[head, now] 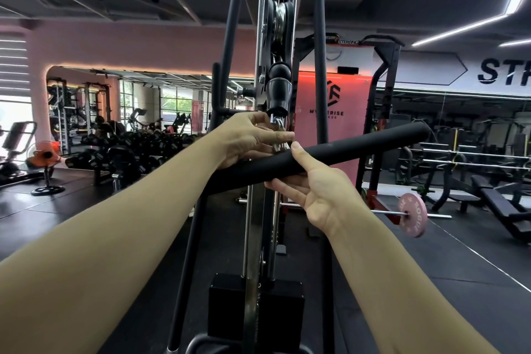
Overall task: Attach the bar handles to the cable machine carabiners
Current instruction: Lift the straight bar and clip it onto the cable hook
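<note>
Bar handle (359, 149): black, foam-covered, straight; held in front of the cable machine column (255, 224), tilted, its right end higher than its left end.
Bar handle position: just below the carabiner (278, 131); its middle crosses in front of the column.
Carabiner: silver metal, hanging under the black rubber stopper (278, 93) on the column; partly hidden by the left hand, so whether its gate is open cannot be told.
Link to the bar: a metal piece shows at the bar's middle, right under the carabiner; whether the two are joined cannot be told.
Left hand (250, 138): reaches in from the left of the column, back of the hand towards the camera, at the carabiner.
Left fingers (275, 135): closed around the carabiner hardware, thumb side uppermost.
Right hand (321, 195): under the bar, just right of the column, palm towards the camera.
Right fingers (284, 185): clamped on the bar; thumb (301, 156) pressed over the top, the other fingers curled beneath.
Pulley (280, 20): on the column, above the stopper, with cables running upward.
Weight stack (255, 310): black block at the foot of the column.
Pink plate (411, 214): on a barbell resting on the floor, well to the right of the column.
Orange fan (44, 155): on a stand, well to the left of the column.
</note>
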`<state>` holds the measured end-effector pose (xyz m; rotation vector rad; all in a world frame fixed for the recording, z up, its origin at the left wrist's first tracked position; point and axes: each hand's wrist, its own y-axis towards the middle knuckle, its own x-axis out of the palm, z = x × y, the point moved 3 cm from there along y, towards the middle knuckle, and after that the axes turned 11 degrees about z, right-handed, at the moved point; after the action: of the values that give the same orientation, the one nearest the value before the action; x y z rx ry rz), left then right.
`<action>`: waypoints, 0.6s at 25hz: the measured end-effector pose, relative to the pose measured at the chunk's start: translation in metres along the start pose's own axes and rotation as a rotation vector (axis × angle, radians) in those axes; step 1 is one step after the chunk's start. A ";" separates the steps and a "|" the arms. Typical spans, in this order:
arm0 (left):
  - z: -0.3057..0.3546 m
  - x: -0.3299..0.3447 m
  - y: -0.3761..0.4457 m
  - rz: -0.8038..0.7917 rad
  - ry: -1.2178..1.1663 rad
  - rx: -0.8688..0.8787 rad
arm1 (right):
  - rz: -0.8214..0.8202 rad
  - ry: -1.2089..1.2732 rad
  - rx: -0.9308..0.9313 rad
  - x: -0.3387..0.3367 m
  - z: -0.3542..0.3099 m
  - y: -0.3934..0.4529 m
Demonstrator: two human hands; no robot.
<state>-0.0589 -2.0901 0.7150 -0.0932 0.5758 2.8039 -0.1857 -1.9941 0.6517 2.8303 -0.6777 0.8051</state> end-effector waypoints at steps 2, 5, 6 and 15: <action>-0.007 0.001 0.000 0.012 -0.044 0.018 | 0.015 0.002 0.022 -0.008 0.006 -0.001; -0.018 0.005 0.001 0.028 -0.048 -0.029 | 0.022 0.019 0.043 -0.019 0.019 -0.001; -0.020 0.006 0.001 0.026 -0.039 -0.037 | 0.020 0.023 0.043 -0.020 0.021 -0.001; -0.032 0.017 -0.013 0.022 0.003 -0.086 | -0.029 0.119 0.094 -0.034 0.057 0.002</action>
<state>-0.0709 -2.0871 0.6787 -0.1088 0.4601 2.8504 -0.1857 -1.9957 0.5854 2.8382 -0.5955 1.0171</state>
